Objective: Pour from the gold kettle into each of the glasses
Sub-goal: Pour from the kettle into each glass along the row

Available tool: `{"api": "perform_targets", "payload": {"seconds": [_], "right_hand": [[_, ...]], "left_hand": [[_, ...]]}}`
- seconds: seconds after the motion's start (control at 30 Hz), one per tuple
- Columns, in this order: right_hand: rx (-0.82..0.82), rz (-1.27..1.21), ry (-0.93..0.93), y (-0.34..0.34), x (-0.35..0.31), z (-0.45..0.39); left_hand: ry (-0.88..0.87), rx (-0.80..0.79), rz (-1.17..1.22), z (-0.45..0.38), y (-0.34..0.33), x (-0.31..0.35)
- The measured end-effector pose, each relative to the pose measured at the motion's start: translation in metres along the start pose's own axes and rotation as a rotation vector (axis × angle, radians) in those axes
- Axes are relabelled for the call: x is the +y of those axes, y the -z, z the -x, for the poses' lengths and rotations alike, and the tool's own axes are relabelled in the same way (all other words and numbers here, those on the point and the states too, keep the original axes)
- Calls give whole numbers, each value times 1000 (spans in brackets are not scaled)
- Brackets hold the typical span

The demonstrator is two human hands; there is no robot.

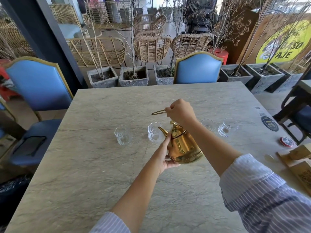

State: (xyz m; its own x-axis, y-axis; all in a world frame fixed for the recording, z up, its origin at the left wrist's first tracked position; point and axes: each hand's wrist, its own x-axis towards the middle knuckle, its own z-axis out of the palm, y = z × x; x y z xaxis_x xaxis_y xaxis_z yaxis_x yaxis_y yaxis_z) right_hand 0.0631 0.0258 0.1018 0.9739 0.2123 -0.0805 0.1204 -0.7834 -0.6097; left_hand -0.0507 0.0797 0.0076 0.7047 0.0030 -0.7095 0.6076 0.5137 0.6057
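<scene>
The gold kettle (183, 147) hangs tilted above the stone table (94, 165), its spout over the second clear glass (154, 132) from the left. My right hand (180, 111) is closed on the kettle's thin wire handle, raised above the lid. My left hand (165, 155) cups the kettle's lower left side and base. Another glass (122, 135) stands further left. Two more glasses (208, 124) (227, 127) stand to the right, behind my right forearm. I cannot tell whether liquid is flowing.
A round red-rimmed coaster (286, 141) and wooden holders (301, 158) lie at the table's right edge. Blue chairs stand at the far side (197, 69) and on the left (38, 84). Stone planters (133, 76) line the floor beyond.
</scene>
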Motion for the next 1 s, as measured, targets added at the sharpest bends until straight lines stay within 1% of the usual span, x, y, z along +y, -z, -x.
{"api": "perform_targets", "payload": {"seconds": [0.2,0.73,1.0], "right_hand": [[-20,26,-19,11,-11,-2],[-23,71,11,34,-29,-3],[-22,99,27,43,-35,0]], "left_hand": [[8,-38,19,2,-4,6],[-10,-121,22,12,-15,16],[-29,-135,5,16,-21,19]]}}
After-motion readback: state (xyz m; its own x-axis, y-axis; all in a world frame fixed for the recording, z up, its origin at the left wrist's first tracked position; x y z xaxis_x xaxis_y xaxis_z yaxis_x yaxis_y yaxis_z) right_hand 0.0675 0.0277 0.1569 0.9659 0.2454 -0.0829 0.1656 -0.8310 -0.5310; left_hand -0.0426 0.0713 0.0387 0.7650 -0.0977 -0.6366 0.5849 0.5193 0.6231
